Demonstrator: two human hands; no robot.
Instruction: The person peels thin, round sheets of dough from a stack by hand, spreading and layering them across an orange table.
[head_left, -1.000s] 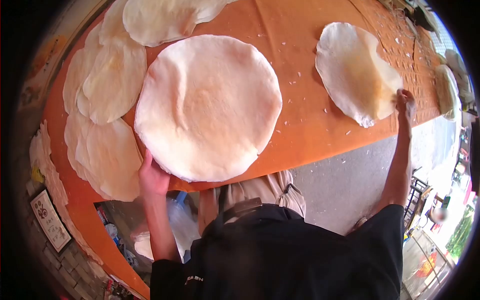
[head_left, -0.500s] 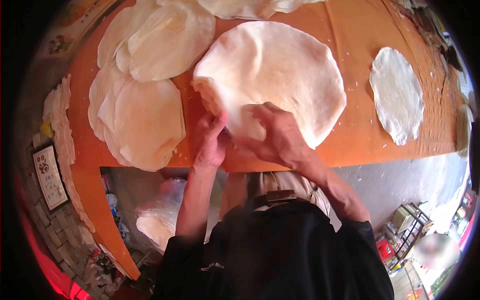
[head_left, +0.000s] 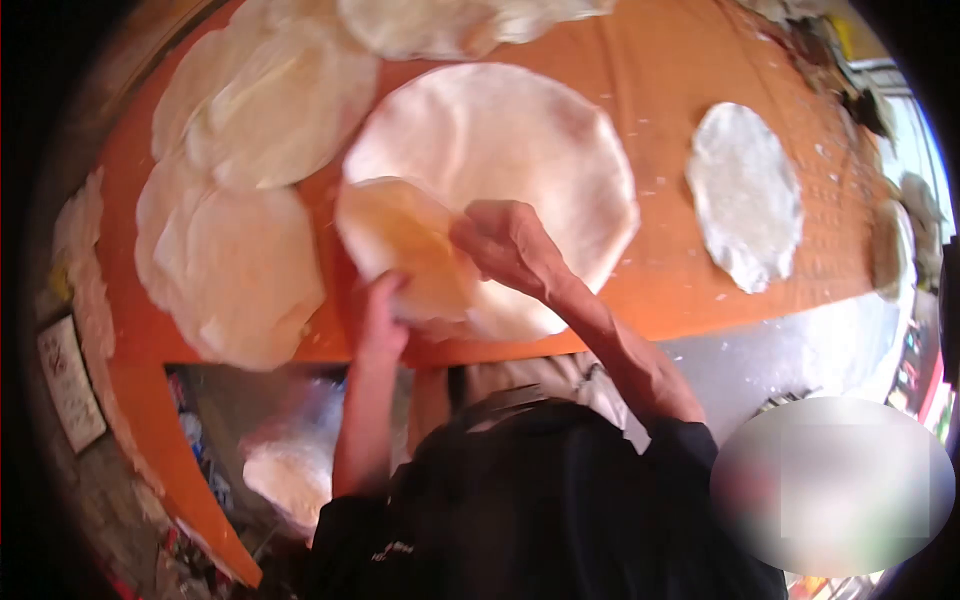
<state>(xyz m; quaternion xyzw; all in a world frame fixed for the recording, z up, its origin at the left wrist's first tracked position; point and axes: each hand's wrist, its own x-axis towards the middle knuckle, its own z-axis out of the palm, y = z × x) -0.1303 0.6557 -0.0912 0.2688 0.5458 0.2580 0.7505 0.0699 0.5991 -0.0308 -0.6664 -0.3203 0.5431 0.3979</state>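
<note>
A large round flatbread sheet (head_left: pixel 540 150) lies in front of me on the orange tabletop. Over its near left part, a yellowish flap of thin flatbread (head_left: pixel 395 225) is raised. My left hand (head_left: pixel 382 318) is closed on the flap's lower left edge, thumb on top. At the flap's right edge, my right hand (head_left: pixel 508 238) has its fingers curled in a pinch on the sheet, above the large round.
Overlapping flatbread sheets (head_left: pixel 245 265) lie on the left, with more along the far edge. A single oval sheet (head_left: pixel 745 195) rests to the right on the orange table (head_left: pixel 660 260). Below the table is a plastic bag of flatbread (head_left: pixel 290 478). A blurred patch covers the lower right.
The curled edge of the sheet has become a wider raised flap between my hands. My right hand has closed its fingers at the flap's edge. The whole view has shifted.
</note>
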